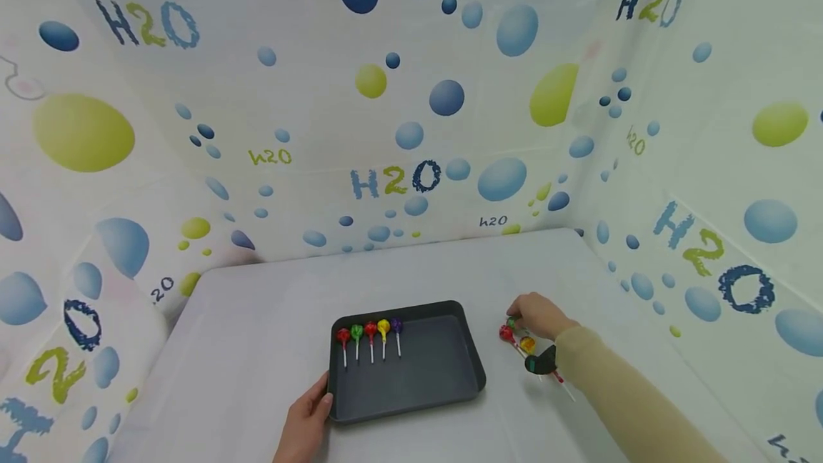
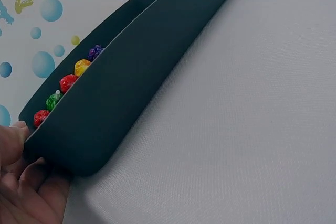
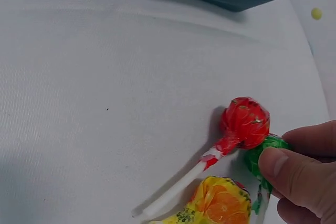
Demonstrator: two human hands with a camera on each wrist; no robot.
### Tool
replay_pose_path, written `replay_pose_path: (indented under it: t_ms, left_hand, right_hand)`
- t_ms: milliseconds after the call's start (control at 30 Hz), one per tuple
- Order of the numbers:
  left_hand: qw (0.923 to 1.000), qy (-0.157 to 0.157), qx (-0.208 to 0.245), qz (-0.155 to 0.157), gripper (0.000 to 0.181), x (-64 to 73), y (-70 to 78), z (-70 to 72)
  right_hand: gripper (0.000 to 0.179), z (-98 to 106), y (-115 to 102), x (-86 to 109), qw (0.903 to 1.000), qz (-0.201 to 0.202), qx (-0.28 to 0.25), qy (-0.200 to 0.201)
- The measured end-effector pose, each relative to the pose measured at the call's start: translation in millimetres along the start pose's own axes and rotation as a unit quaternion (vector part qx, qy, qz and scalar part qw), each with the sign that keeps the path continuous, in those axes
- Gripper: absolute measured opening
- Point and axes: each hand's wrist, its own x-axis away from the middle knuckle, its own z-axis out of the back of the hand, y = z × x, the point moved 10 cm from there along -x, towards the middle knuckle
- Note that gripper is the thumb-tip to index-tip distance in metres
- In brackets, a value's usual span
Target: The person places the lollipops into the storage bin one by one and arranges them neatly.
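A dark baking tray [image 1: 437,370] lies on the white table. Along its far left side several lollipops stand in a row, among them a red one [image 1: 343,335], a yellow one [image 1: 383,326] and a purple one [image 1: 396,324]. My left hand [image 1: 305,419] grips the tray's near left corner, thumb at the rim and fingers beneath. Right of the tray, my right hand [image 1: 540,314] pinches the head of a green lollipop [image 3: 257,158] between thumb and fingers. Close beside it lie a red lollipop [image 3: 245,123] and a yellow lollipop with an orange print [image 3: 223,203].
The white table [image 1: 257,334] is backed by a curtain [image 1: 308,91] printed with bubbles and H2O lettering. Below my right wrist, part of the loose lollipops is hidden by a dark wrist camera [image 1: 541,361], with sticks [image 1: 566,388] showing past it.
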Motion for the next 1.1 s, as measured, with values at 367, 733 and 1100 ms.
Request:
replay_pose_path:
  t_ms: [367, 733, 1100]
  left_hand:
    - [1.0000, 0.003, -0.001, 0.001, 0.052, 0.6, 0.8, 0.5]
    - [0.9998, 0.003, 0.014, 0.011, 0.052, 1.0, -3.1, -1.8]
    - [0.9998, 0.004, 0.019, 0.006, 0.052, 0.9, -2.0, -1.8]
  right_hand:
    - [0.020, 0, 2, -0.8, 1.0000, -0.007, 0.001, -0.001]
    - [0.022, 18, -8, 2.1, 0.9989, 0.010, -0.006, 0.046]
    - [0.022, 56, -40, 4.7, 0.9833, 0.016, -0.133, 0.123]
